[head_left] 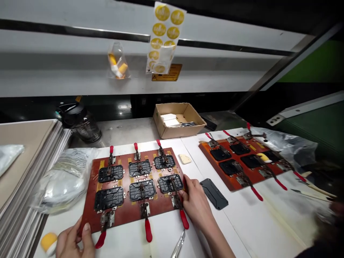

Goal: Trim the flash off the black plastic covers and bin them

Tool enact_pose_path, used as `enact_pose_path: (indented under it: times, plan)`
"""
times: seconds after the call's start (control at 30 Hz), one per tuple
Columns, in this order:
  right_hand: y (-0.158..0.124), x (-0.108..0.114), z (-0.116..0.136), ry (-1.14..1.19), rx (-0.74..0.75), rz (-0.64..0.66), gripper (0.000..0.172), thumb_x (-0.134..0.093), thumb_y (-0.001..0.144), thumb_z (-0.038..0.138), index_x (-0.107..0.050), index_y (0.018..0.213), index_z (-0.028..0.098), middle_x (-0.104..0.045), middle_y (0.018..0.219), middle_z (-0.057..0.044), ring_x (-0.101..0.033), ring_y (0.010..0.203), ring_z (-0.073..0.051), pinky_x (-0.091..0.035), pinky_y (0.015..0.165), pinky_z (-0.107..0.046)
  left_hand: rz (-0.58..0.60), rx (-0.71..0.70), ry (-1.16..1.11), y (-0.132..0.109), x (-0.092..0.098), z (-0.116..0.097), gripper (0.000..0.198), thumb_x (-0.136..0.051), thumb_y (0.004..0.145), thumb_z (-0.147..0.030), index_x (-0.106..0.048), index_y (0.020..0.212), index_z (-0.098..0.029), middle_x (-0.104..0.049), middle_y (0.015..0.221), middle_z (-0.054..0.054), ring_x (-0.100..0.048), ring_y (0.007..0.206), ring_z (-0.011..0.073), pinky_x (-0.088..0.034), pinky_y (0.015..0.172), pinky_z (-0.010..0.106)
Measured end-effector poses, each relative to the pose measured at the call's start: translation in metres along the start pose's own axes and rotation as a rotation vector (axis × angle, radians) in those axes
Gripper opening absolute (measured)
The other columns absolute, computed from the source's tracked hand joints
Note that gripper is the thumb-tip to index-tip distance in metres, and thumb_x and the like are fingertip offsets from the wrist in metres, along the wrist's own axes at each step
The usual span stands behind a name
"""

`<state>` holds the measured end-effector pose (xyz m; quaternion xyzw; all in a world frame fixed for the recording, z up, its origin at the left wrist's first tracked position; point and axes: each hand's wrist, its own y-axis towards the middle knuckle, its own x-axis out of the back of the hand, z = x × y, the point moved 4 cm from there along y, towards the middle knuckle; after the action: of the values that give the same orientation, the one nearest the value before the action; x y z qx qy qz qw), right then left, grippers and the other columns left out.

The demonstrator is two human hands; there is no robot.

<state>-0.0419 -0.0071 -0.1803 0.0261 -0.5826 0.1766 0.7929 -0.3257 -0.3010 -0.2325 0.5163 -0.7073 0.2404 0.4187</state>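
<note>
A red-brown fixture board (126, 211) lies before me on the white table, with six black parts under red-handled toggle clamps. My left hand (72, 240) grips the board's near left corner, thumb on top. My right hand (196, 204) rests at the board's right edge, fingers curled against the near right toggle clamp (180, 207). A loose black plate (214, 193) lies just right of that hand.
A second clamp board (243, 161) lies to the right, beside a plastic bag (288, 145). An open cardboard box (178, 120) stands behind. Stacked sheets (24, 172) and a bag of parts (66, 179) sit at left. A metal tool (179, 245) lies near the front edge.
</note>
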Motion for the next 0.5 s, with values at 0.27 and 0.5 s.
enact_pose_path:
  times: [0.27, 0.5]
  plan:
    - [0.002, -0.001, -0.002, 0.023, 0.03, 0.052, 0.055, -0.043, 0.093, 0.026, -0.039, 0.147, 0.015, -0.054, 0.116, -0.011, -0.051, 0.113, -0.028, -0.04, 0.095, -0.035, -0.034, -0.002, -0.013, -0.006, 0.021, -0.032, 0.043, -0.044, 0.096, -0.045, -0.058, 0.128, -0.019, -0.058, 0.113, 0.01, -0.062, 0.083, 0.0215, -0.05, 0.073, 0.035]
    - [0.0, 0.018, -0.005, 0.02, 0.047, 0.054, 0.05, -0.046, 0.092, 0.028, -0.046, 0.14, 0.015, -0.055, 0.121, -0.015, -0.053, 0.116, -0.033, -0.043, 0.092, -0.04, -0.047, -0.401, -0.096, 0.005, 0.033, -0.064, 0.043, -0.037, 0.099, -0.027, -0.047, 0.141, -0.022, -0.055, 0.13, 0.013, -0.049, 0.128, 0.0294, -0.04, 0.11, 0.049]
